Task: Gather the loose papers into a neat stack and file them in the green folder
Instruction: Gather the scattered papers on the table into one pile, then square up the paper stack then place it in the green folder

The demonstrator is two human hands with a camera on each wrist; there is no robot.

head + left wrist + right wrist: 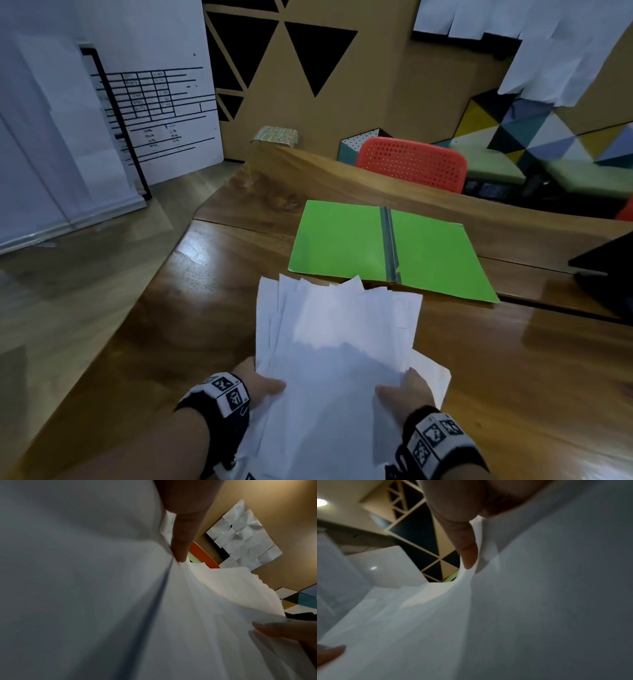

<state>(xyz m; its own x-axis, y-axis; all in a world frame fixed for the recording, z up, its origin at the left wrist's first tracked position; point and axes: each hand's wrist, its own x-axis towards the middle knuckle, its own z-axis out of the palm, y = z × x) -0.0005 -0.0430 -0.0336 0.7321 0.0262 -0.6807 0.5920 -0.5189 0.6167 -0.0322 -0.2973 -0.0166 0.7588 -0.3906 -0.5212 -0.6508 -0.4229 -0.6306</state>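
Shown, left to right, is one moment of paper-squaring above a table.

Left hand (263,385): grips the left edge of the papers (337,346), thumb on top and fingers hidden beneath in the head view; placed at the side, by my reading, so it can steer that edge inward.

Left thumb: in the left wrist view one digit (181,539) lies flat along the top sheet (85,574), pressing it down so the bundle does not slide.

Papers: held tilted up off the table (513,377), near end toward the person; far edges are stepped and fanned, so the stack is gathered but not yet neat.

Stray sheet: one corner (436,375) juts out beyond the right hand, a sign that alignment is unfinished.

Right hand (406,390): holds the right edge in mirror fashion, thumb over the sheets; paired grips allow tapping or jogging the bundle, I judge.

Right thumb: in the right wrist view a digit (467,547) rests along the paper (539,601), which curves under the squeeze.

Folder (342,240): green, lying open and flat on the table just beyond the papers' far edge, spine (390,243) upward; left open, presumably, to receive the stack.

Chair (414,162): red, behind the table, well apart from the work.

Risk: loose sheets may slip out while jogging.
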